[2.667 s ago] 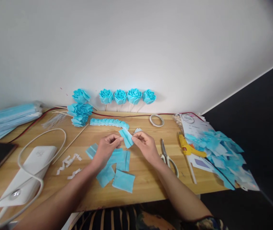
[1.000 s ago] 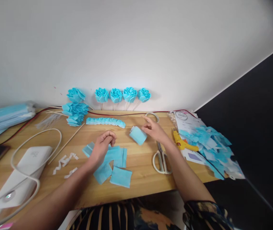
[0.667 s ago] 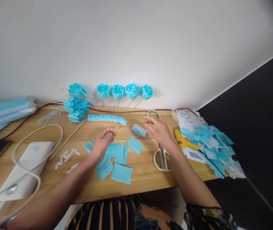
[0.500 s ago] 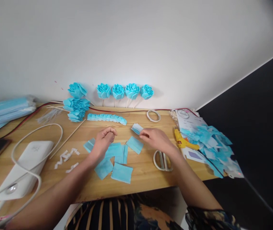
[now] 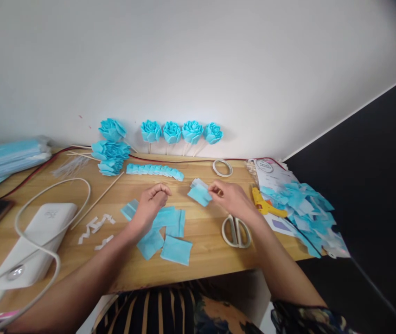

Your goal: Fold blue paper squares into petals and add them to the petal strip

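Observation:
My right hand (image 5: 231, 197) pinches the edge of a light-blue fabric rectangle (image 5: 200, 195), which overlaps a small pale folded piece (image 5: 200, 182) just beyond it. My left hand (image 5: 153, 204) is closed, fingertips pressed together above the wood; whatever they hold, if anything, is hidden. Below and around the left hand lie several flat blue fabric rectangles (image 5: 176, 251), some overlapping. Farther back, a row of folded blue pieces (image 5: 154, 171) stretches across the table. Scissors (image 5: 236, 232) rest beneath my right wrist.
Several blue fabric flowers (image 5: 192, 132) on sticks lean against the wall. A tape roll (image 5: 222, 168) lies at the back. To the right are a yellow glue gun (image 5: 265, 204) and a heap of blue scraps (image 5: 302, 204); leftward, a white power bank (image 5: 38, 246) with a looped cable and white strips (image 5: 95, 226).
My right hand has taken hold of the blue rectangle that lay nearer me and moved it away from me, over the pale piece. My left hand has barely moved.

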### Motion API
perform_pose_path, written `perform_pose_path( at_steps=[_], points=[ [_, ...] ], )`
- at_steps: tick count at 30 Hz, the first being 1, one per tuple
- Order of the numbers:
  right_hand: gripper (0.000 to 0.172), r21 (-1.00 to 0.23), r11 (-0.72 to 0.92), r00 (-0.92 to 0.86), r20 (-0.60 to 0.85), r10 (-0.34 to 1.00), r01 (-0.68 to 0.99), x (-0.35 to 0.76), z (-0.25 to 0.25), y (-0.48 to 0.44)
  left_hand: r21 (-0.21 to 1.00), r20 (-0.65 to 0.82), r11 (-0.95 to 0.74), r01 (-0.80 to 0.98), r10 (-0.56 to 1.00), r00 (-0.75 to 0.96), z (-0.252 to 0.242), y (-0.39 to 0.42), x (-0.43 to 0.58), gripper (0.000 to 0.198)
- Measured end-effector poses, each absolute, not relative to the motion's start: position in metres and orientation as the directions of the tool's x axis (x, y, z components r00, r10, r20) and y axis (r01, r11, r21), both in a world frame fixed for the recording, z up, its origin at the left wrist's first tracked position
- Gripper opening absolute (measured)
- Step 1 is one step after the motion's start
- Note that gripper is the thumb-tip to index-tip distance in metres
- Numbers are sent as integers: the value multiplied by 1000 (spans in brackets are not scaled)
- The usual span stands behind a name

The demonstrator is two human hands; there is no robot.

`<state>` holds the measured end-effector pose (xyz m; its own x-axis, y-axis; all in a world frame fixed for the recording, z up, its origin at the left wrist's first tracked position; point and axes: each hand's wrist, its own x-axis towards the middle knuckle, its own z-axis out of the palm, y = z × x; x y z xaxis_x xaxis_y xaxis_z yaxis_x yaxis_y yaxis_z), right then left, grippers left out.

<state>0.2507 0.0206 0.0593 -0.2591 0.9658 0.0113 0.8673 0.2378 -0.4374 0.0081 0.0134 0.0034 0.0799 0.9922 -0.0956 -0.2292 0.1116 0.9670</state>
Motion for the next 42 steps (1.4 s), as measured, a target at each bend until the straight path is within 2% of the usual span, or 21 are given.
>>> perform_pose_path(
  at_steps=[3, 8, 12, 14, 17, 19, 22, 26, 30, 32, 35, 38, 42],
  points=[
    [10, -451, 234, -253, 20, 967, 861, 257, 50, 43, 966, -97, 113, -231, 992, 80, 3, 13, 8, 6],
    [19, -387, 243, -252, 29, 967, 890, 265, 24, 64, 968, -88, 102, -229, 994, 72, 3, 13, 9, 6],
    [30, -248, 385, -318, 271, 909, 889, 257, 29, 47, 973, -95, 105, -205, 994, 59, 8, 11, 9, 6],
    [33, -238, 430, -350, 315, 882, 871, 246, 36, 31, 974, -102, 111, -197, 993, 58, 11, 10, 9, 7],
    [24, -280, 507, -495, 116, 861, 815, 223, 41, 10, 974, -102, 112, -196, 993, 59, 13, 9, 10, 7],
    [21, -289, 502, -525, -4, 851, 815, 208, 37, 3, 974, -100, 108, -201, 994, 53, 13, 10, 10, 7],
    [21, -294, 475, -511, -55, 858, 829, 194, 27, 0, 971, -89, 95, -219, 995, 37, 11, 11, 9, 7],
    [4, -411, 455, -516, -45, 855, 790, 193, 23, 3, 980, -78, 88, -179, 995, 62, 6, 13, 10, 10],
    [7, -651, 316, -459, -56, 887, 690, 203, 33, 9, 991, -51, 60, -121, 995, 80, 5, 13, 11, 13],
    [8, -730, 289, -437, -14, 899, 620, 206, 38, 13, 992, -21, 30, -123, 997, 75, 8, 12, 12, 16],
    [6, -803, 285, -397, 65, 915, 523, 207, 44, 18, 993, 0, 14, -114, 993, 117, 12, 11, 12, 31],
    [13, -874, 248, -335, 106, 936, 418, 203, 45, 23, 992, 5, 19, -123, 982, 191, 13, 10, 11, 45],
    [21, -953, 188, -225, 134, 965, 237, 197, 45, 27, 978, 7, 40, -206, 975, 221, 7, 9, 10, 53]
  ],
)
